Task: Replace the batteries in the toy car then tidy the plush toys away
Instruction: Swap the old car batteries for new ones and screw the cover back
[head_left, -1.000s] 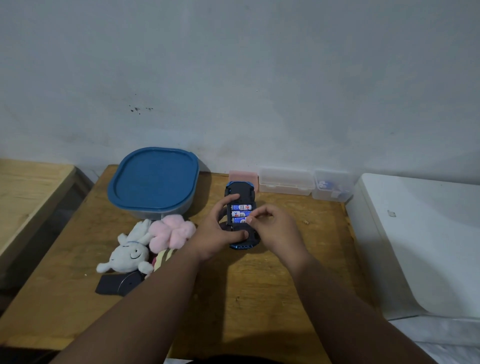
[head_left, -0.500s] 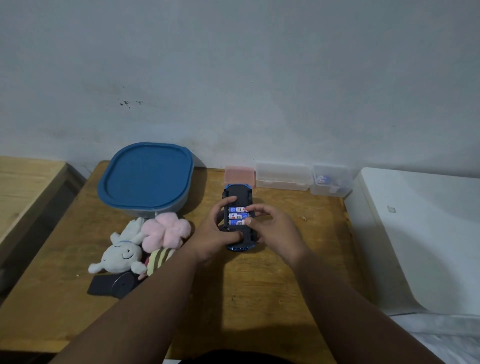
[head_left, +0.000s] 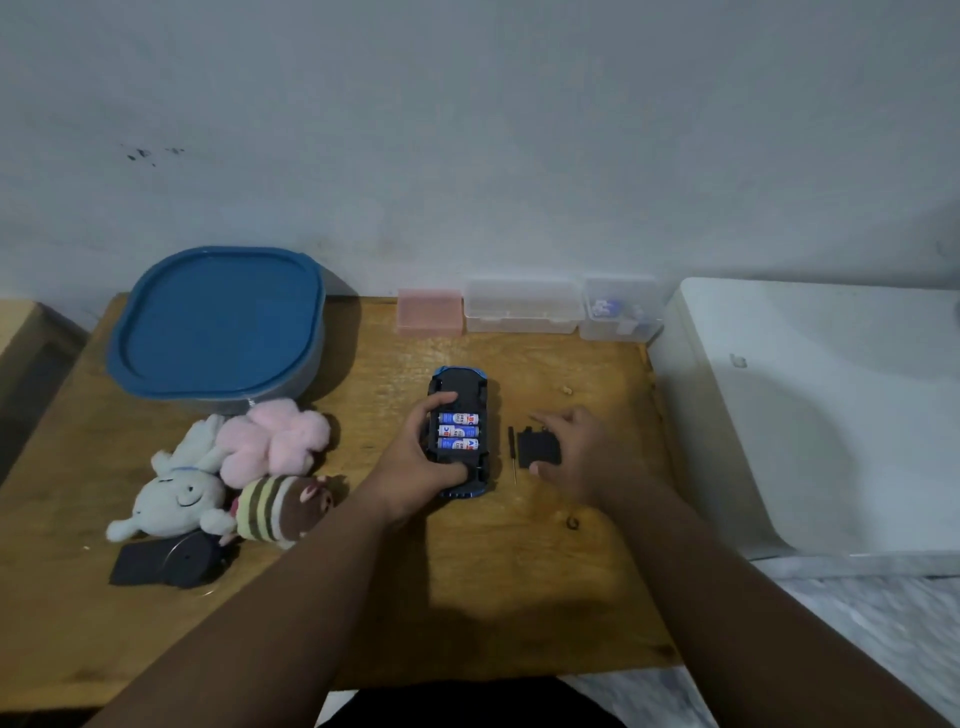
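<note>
The desk (head_left: 467, 597) is bare wood with a dull sheen. The plush toys (head_left: 228, 478) look fuzzy cloth. The storage tub's lid (head_left: 213, 322) is smooth blue plastic.

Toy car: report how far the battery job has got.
Done: three batteries sit in the upturned toy car. In hand: left hand steadies it; right hand reaches the battery cover. Left: fit cover, use screwdriver, store plush toys.

The bare wooden tabletop (head_left: 467, 597) lies open from the blue upturned toy car (head_left: 460, 431) toward 6 o'clock. At 9 o'clock three plush toys (head_left: 234, 478) crowd the way; at 3 o'clock a thin black screwdriver (head_left: 512, 457) and black battery cover (head_left: 540, 449) lie close.
</note>
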